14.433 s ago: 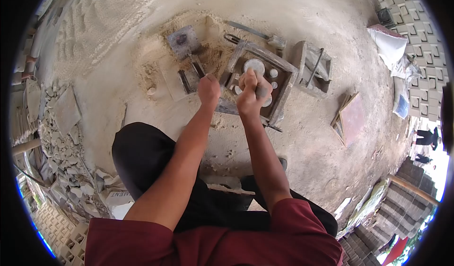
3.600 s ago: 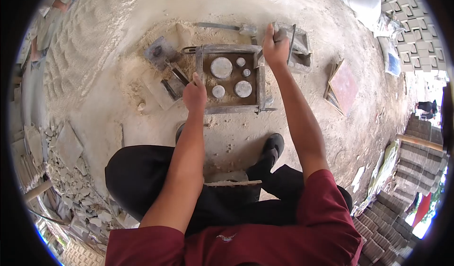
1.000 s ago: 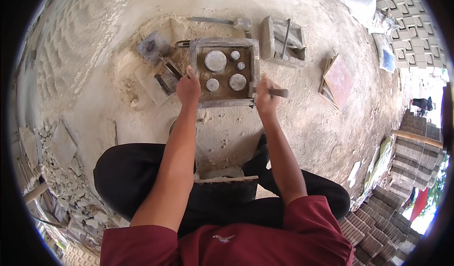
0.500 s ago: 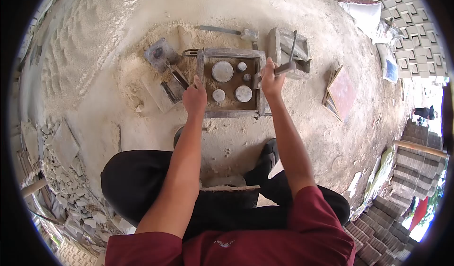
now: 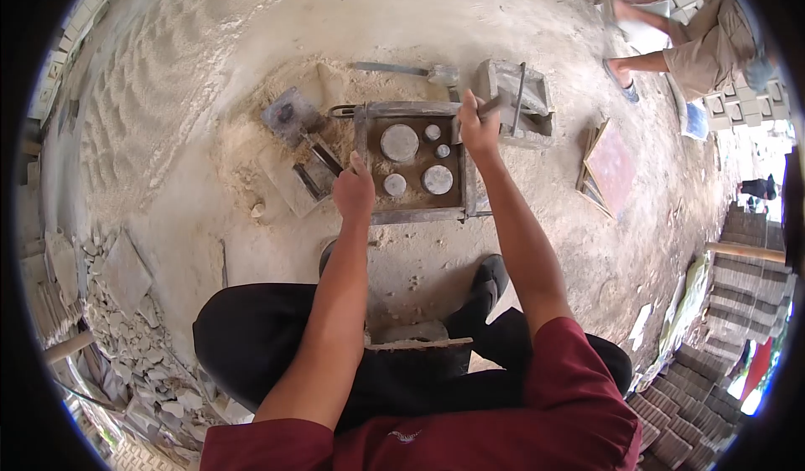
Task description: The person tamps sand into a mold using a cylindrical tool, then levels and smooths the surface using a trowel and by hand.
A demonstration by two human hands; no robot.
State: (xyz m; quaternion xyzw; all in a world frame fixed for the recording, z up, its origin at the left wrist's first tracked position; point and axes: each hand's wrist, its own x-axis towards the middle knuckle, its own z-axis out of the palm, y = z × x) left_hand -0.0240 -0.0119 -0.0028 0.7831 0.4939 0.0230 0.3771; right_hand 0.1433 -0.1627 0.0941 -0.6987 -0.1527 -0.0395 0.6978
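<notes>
A rectangular moulding frame lies on the ground in front of me, packed with brown sand. Several round pale discs of different sizes, including a large disc, are set in the sand. My left hand is closed around the frame's left wall. At the frame's right side, my right hand is wrapped round a short dark-handled tool, perhaps a hammer; its head is mostly hidden. Just left of my left hand lies a trowel-like tool with a dark handle.
A flat plate with a knob lies in loose sand at the left. A box with a rod across it stands at the right, near stacked boards. Rubble is at lower left. A person's legs show at upper right.
My view has shifted slightly, moving the scene down and right. The tool in my right hand has tilted, its handle now pointing more upward. A person has stepped in at upper right.
</notes>
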